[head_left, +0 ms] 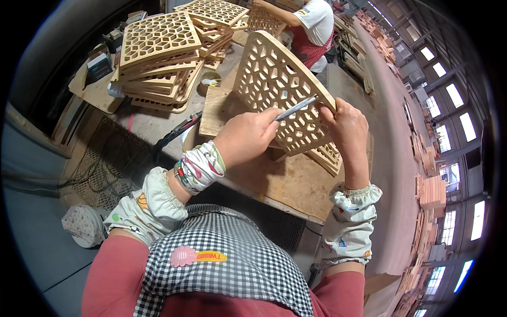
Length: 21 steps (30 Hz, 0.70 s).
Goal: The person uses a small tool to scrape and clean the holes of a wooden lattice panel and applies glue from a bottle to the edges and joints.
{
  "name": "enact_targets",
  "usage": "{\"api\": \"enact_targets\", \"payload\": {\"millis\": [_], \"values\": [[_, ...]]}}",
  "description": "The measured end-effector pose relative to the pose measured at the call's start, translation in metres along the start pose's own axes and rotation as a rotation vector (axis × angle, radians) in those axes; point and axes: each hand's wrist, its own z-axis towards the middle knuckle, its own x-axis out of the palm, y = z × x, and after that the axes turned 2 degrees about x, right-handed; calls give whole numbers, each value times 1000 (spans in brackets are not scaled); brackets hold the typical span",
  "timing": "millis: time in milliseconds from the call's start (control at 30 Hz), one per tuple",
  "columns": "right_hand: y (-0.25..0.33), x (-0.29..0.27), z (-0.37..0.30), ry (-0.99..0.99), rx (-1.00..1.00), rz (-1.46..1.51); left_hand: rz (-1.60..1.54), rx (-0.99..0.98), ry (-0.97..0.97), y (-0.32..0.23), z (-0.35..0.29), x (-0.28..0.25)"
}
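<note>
Near stacked panels (159,59) and a tub (205,89), left grip (248,134) clasps a tool (296,109), right grip (346,127) a lattice panel (280,84).

bright windows (467,127) glow beyond a long pinkish floor (393,132).

**A woodworking workshop in a large industrial hall**

The place is a workshop for wooden goods. A pale wooden panel cut through with a geometric lattice (256,74) is being worked by hand over a worn, wood-topped bench (296,190), and a tall, uneven stack of similar pale lattice panels (158,61) rises at its left. Farther along, another person in a white shirt and red apron (317,24) handles a panel too. Beyond a broad, dull floor (393,137), piles of reddish-brown timber pieces (433,191) line the side, under a long row of bright rectangular windows (454,95) and dark structural beams. The black-and-white checked cloth apron (232,245) suits such work.
</note>
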Motion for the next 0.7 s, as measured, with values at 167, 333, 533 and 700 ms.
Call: {"api": "enact_targets", "payload": {"millis": [167, 333, 533, 700], "values": [[3, -4, -1, 22, -8, 27, -110, -57, 12, 7, 4, 7], [11, -11, -3, 36, 8, -6, 2, -105, -1, -10, 11, 1], [12, -12, -4, 2, 21, 14, 260, 151, -15, -25, 24, -7], [14, -12, -6, -59, -46, 41, 36, 10, -39, -23, 15, -7]]}}
